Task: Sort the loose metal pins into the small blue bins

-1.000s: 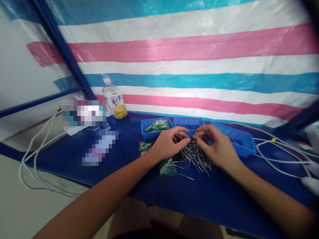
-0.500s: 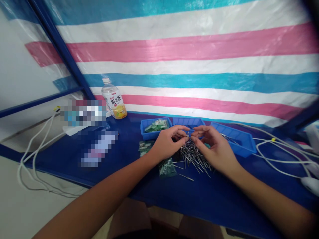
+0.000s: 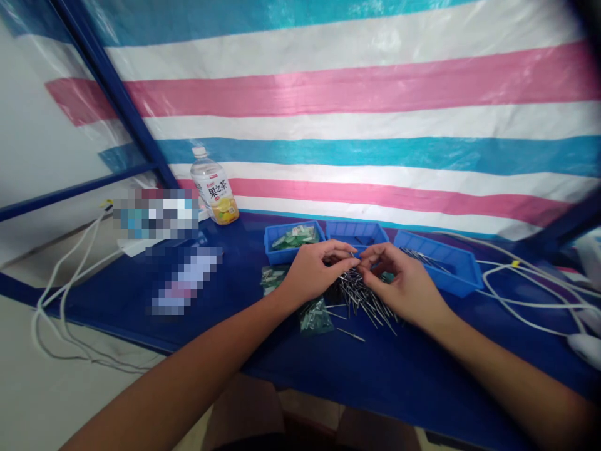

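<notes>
Fingertip to fingertip, my left hand (image 3: 319,266) and my right hand (image 3: 399,275) meet above a pile of thin metal rods (image 3: 369,297). Both hands are closed in a pinch. What sits between the fingertips is too small and too covered to make out. A single rod (image 3: 351,335) lies apart on the blue table, in front of the pile. Left of the pile is a clear bag of small parts (image 3: 316,318), and another small bag (image 3: 273,279) lies partly behind my left wrist.
Behind my hands stand a blue bin (image 3: 282,255) with green-and-clear packets, a middle blue bin (image 3: 357,230) and a right blue bin (image 3: 462,279) holding several rods. A drink bottle (image 3: 216,191) stands at the back left. White cables (image 3: 507,300) run along the right side.
My right hand's fingers have curled inward and drawn closer to my left fingertips, hiding the small bright piece that showed between them. My left hand has barely moved.
</notes>
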